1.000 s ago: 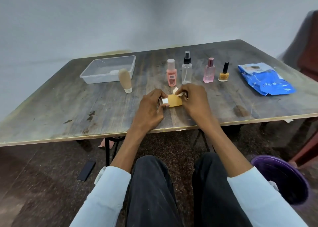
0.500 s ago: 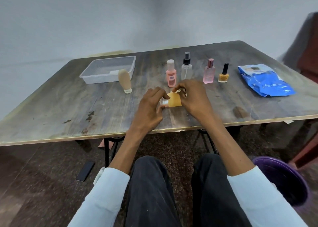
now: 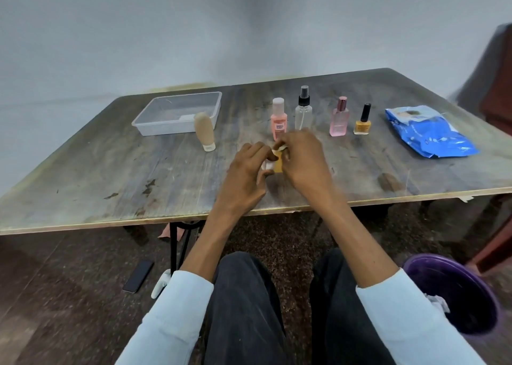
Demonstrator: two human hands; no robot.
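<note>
A small yellow-orange packet [image 3: 278, 165] with a white end is held between both hands just above the middle of the wooden table [image 3: 116, 170]. My left hand [image 3: 245, 173] pinches its left white end with fingers curled. My right hand [image 3: 302, 159] pinches a pale flap at the packet's top. Most of the packet is hidden by the fingers.
Behind the hands stand a peach bottle [image 3: 278, 118], a clear spray bottle [image 3: 303, 108], a pink perfume bottle [image 3: 339, 118] and a yellow nail polish [image 3: 363, 121]. A beige tube [image 3: 205, 132] and a clear tray [image 3: 177, 112] are at left, a blue pouch [image 3: 432, 133] at right, a purple bin [image 3: 454, 292] on the floor.
Both hands have lifted the packet off the table and tilted it upright. The right hand has pulled the pale flap up and away from the packet.
</note>
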